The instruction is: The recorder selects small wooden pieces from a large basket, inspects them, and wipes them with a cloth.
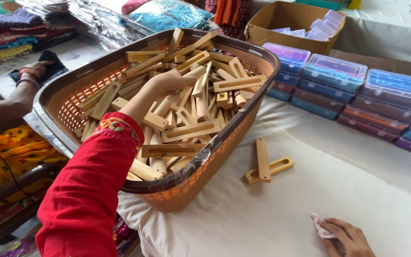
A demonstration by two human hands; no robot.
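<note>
The left hand [167,82] reaches into the basket [177,190], fingers curled down on the wooden blocks [191,129], light and hard, best gripped across the middle, while the right hand [348,238] pinches a small cloth [322,229] on the near bench [310,200].

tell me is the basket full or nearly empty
Full. The basket is heaped with wooden pieces up to its rim, and the left hand reaches into the pile. Two more pieces lie outside on the cloth.
</note>
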